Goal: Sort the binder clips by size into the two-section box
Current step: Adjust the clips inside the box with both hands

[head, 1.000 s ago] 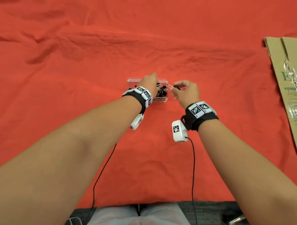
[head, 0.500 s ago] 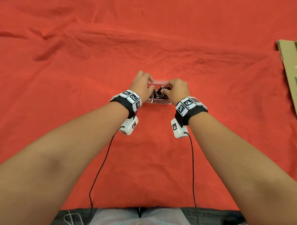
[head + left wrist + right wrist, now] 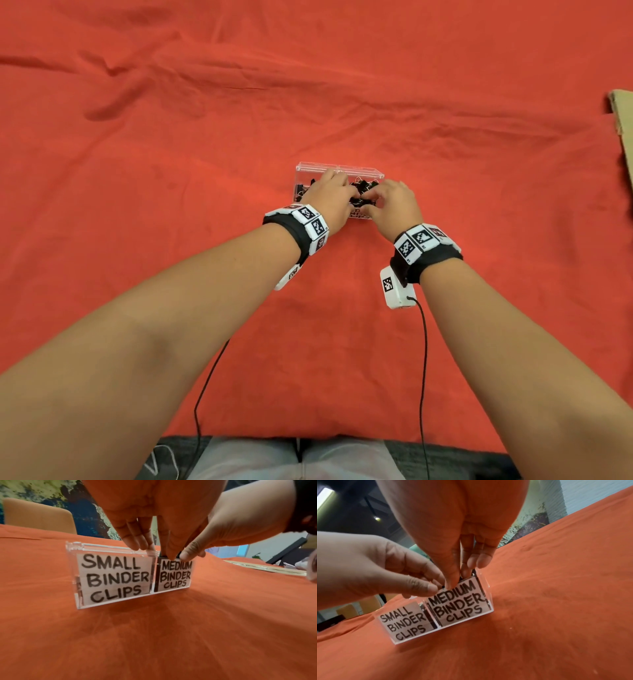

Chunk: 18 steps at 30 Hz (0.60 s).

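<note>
A clear two-section box [image 3: 359, 169] stands on the red cloth. Its front labels read SMALL BINDER CLIPS [image 3: 113, 577] on the left and MEDIUM BINDER CLIPS [image 3: 458, 604] on the right. Black binder clips [image 3: 363, 186] fill the right section, and a few clips [image 3: 301, 190] lie in the left one. Both hands meet over the medium section. My left hand [image 3: 329, 195] points its fingers down beside the divider and pinches a black clip [image 3: 163, 553] at the rim. The thumb and index finger of my right hand [image 3: 394, 202] pinch down at the same spot [image 3: 462, 576].
Wrinkled red cloth [image 3: 205, 137] covers the whole table around the box. A piece of brown cardboard [image 3: 623, 116] lies at the far right edge. Black wrist cables [image 3: 424, 359] hang toward my lap. An orange chair back [image 3: 34, 516] stands beyond the table.
My right hand, which held a clip beside the box, has come in over the medium section. My left hand has shifted right, so both hands' fingertips meet there.
</note>
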Each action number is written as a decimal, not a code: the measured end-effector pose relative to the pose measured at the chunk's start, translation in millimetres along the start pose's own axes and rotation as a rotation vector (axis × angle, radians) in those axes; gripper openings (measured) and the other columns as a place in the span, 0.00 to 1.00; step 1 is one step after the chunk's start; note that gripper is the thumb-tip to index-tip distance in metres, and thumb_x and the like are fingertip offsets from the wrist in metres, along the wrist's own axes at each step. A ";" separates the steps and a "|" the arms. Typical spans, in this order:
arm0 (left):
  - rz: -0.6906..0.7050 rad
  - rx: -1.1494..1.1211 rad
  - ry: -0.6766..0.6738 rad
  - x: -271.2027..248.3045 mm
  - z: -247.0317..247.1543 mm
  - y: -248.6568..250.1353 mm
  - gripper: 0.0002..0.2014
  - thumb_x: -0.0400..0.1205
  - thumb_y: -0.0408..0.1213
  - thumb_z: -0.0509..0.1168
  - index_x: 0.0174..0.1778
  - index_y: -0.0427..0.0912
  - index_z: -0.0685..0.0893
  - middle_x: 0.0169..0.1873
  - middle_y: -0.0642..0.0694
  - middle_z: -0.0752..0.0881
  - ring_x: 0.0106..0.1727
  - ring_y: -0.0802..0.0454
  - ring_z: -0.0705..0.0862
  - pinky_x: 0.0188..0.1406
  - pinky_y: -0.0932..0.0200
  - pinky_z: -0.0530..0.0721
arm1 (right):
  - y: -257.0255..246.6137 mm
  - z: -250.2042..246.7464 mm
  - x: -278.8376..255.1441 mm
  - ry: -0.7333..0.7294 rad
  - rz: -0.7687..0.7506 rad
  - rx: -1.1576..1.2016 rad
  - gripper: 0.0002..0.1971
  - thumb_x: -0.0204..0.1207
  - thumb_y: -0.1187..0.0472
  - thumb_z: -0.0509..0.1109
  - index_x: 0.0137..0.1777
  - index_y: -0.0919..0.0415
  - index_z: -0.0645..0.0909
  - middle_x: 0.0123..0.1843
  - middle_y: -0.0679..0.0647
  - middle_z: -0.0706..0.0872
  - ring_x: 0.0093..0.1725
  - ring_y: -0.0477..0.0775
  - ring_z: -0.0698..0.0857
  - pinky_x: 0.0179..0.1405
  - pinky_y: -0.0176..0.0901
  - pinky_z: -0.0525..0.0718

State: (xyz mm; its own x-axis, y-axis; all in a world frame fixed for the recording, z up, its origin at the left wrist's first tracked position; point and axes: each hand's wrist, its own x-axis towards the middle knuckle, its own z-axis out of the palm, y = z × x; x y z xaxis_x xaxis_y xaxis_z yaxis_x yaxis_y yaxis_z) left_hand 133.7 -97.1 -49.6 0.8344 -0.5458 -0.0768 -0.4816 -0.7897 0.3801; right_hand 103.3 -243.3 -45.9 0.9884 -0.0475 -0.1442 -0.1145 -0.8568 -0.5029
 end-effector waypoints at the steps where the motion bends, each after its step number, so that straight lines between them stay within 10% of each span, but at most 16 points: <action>1: 0.005 0.039 -0.007 -0.1 0.9 0.8 0.17 0.83 0.35 0.60 0.67 0.42 0.81 0.59 0.42 0.78 0.66 0.42 0.71 0.61 0.49 0.75 | -0.4 -2.0 1.1 0.019 0.011 0.033 0.10 0.71 0.62 0.75 0.51 0.62 0.87 0.52 0.59 0.86 0.54 0.61 0.81 0.53 0.39 0.68; 11: -0.018 -0.127 0.065 -3.9 -5.3 -9.0 0.15 0.81 0.32 0.62 0.63 0.40 0.81 0.58 0.43 0.76 0.61 0.46 0.77 0.55 0.52 0.79 | -7.8 -5.6 8.6 0.004 0.110 0.108 0.10 0.71 0.58 0.75 0.48 0.62 0.88 0.39 0.53 0.82 0.41 0.50 0.79 0.49 0.42 0.79; 18: -0.591 -0.453 0.313 -2.8 -29.9 -48.4 0.11 0.81 0.35 0.65 0.58 0.42 0.82 0.62 0.44 0.75 0.52 0.54 0.75 0.59 0.63 0.74 | 0.1 -9.4 14.0 0.027 0.063 0.090 0.14 0.70 0.55 0.76 0.56 0.54 0.84 0.51 0.52 0.71 0.49 0.50 0.75 0.54 0.42 0.77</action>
State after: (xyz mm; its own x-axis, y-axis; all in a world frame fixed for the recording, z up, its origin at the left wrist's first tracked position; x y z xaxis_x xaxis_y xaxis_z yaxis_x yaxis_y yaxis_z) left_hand 162.6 -49.0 -40.3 0.9859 0.0832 -0.1452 0.1618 -0.6965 0.6991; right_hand 118.0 -248.8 -39.9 0.9812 -0.1141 -0.1554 -0.1833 -0.8023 -0.5680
